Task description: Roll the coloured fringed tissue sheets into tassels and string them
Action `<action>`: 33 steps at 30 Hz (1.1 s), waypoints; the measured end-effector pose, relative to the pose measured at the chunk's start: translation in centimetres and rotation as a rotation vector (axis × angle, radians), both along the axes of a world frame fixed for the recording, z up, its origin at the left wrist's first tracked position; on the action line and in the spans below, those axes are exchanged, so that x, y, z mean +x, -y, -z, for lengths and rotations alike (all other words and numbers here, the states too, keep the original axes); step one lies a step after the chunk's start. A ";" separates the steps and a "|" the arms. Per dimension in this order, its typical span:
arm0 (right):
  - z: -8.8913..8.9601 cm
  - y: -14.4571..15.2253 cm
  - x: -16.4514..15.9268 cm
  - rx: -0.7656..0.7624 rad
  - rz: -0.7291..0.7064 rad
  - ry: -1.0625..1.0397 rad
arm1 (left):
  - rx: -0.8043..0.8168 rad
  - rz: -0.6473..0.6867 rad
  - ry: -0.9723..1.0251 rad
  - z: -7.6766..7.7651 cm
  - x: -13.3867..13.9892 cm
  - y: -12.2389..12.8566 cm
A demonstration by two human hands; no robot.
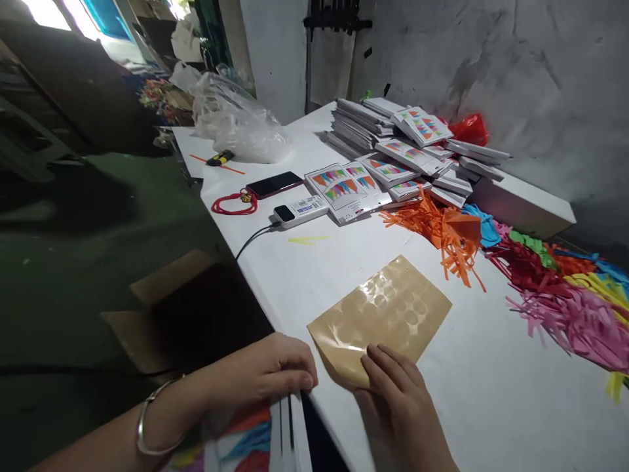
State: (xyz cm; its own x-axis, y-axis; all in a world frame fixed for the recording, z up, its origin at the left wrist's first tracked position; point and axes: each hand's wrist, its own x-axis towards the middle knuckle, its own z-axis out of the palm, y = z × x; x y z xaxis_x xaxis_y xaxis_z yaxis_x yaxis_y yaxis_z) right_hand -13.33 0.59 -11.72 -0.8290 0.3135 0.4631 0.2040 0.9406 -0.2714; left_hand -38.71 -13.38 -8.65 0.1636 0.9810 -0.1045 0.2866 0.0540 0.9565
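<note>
My left hand (282,370), with a silver bangle on its wrist, is closed over the top edge of a flat white printed packet (246,439) at the table's near edge. Coloured fringe pictures show on the packet; its lower part is out of frame. On the white table lies a tan sheet of clear round stickers (393,298). My right hand (398,393) grips this sheet's near edge, with its fingers on top and the thumb hidden. The sheet curls up slightly beside those fingers.
Printed packets (344,187) are piled toward the wall. Tissue fringes (580,321) line the right side. A phone (275,183), a white cabled device (301,211), a red cord (234,203), a cutter (220,158) and plastic bags (236,118) lie farther back. An open carton (171,278) stands below left.
</note>
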 end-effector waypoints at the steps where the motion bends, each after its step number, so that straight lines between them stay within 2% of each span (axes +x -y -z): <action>1: -0.3 -0.1 0.4 -0.026 0.010 -0.037 | 0.016 0.038 0.009 -0.2 0.3 -0.3; 4: -1.6 -0.4 0.8 -0.090 0.013 -0.091 | 0.112 0.100 0.032 -1.1 1.3 -1.7; 8: -2.9 0.0 0.4 -0.019 0.003 -0.169 | 0.235 0.181 0.146 -2.5 2.3 -3.3; 11: -3.1 0.3 0.3 -0.051 0.020 -0.174 | 0.159 0.204 0.213 -2.9 2.5 -3.7; 16: -3.5 0.1 0.7 -0.305 0.012 -0.147 | 0.066 0.148 0.186 -2.4 2.6 -3.4; 22: -3.9 -0.3 0.1 -0.288 -0.029 -0.260 | -0.019 0.171 0.329 -2.3 2.9 -3.7; 29: -4.8 -0.8 -0.1 -0.438 -0.020 -0.162 | 0.013 0.171 0.289 -1.8 2.7 -3.6; 33: -4.8 -0.7 -0.3 -0.369 0.017 -0.215 | 0.006 0.182 0.284 -2.1 2.7 -3.8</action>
